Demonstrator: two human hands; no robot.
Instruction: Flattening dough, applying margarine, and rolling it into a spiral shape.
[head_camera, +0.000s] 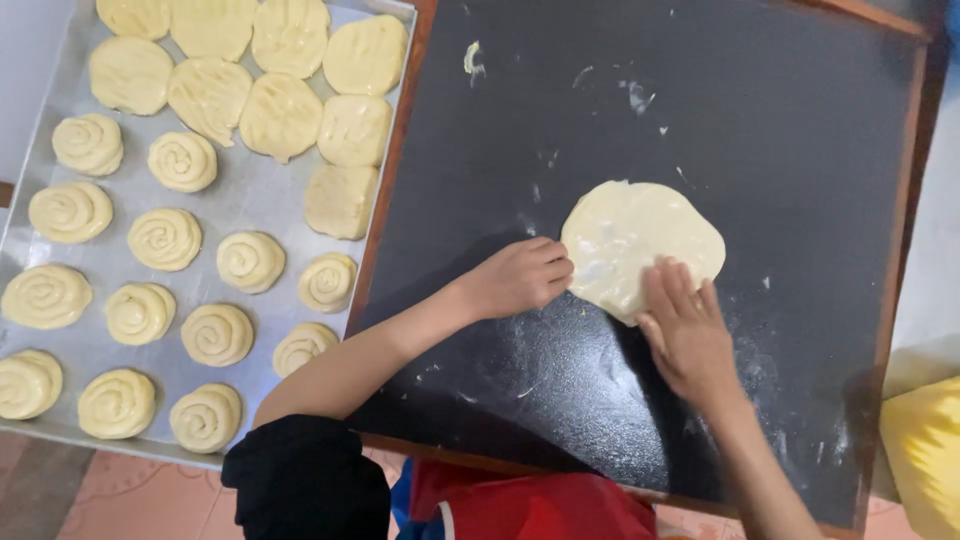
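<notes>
Dough disc (640, 245): pale, flattened, lying on the dark table (800, 150), right of centre.
Left hand (522, 277): curled loosely, fingertips at the disc's 9 o'clock edge; grips nothing.
Right hand (688, 330): flat, fingers spread, pressing the disc's 5 o'clock edge; holds nothing.
Tray (245, 195): metal, at the table's 9 o'clock side.
Spirals (165, 240): coiled dough rounds filling the tray's lower part.
Flats (280, 115): pressed rounds at the tray's 12 o'clock end.
Yellow package (925, 450): at the table's 4 o'clock; unlabelled.

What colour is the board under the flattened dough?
The board is black with a reddish-brown wooden edge, dusted with flour; the head view shows it.
</notes>
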